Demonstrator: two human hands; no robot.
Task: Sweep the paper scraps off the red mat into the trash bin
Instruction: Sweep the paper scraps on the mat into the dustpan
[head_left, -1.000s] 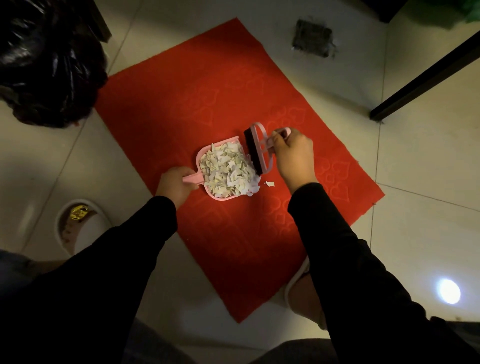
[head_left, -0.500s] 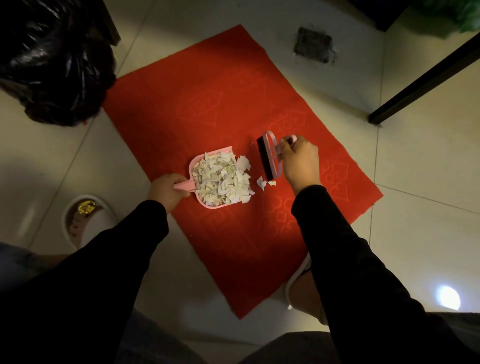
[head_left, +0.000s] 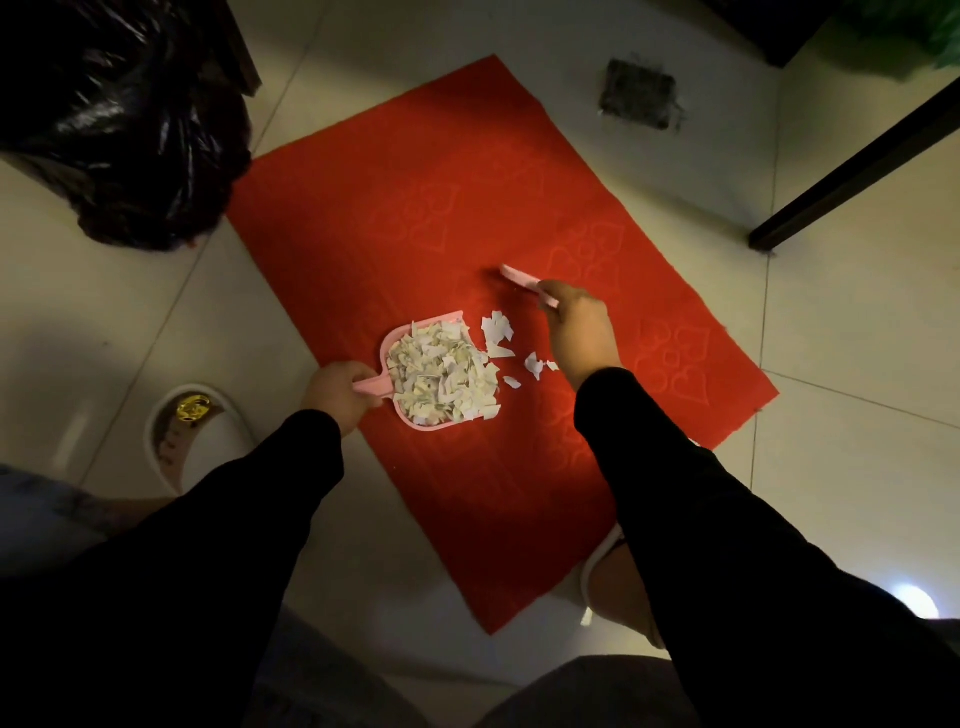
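A red mat (head_left: 415, 218) lies on the tiled floor. On its near left part rests a pink dustpan (head_left: 410, 415) heaped with white paper scraps (head_left: 441, 374). My left hand (head_left: 335, 389) grips the dustpan's handle. A few loose scraps (head_left: 498, 332) lie on the mat just right of the pan's mouth. My right hand (head_left: 579, 327) holds a pink brush (head_left: 522, 280), blurred and raised above the mat beyond the loose scraps. A trash bin lined with a black bag (head_left: 130, 130) stands at the mat's far left corner.
A white slipper (head_left: 192, 431) is on the floor left of the mat, and another slipper (head_left: 597, 566) touches the mat's near right edge. A dark floor drain (head_left: 639, 98) lies beyond the mat. A black bar (head_left: 857, 166) crosses the floor at far right.
The brush has lifted away from the pan and swung up and back, now blurred. More loose scraps lie on the mat beside the pan's mouth. The dustpan has stayed near the same spot.
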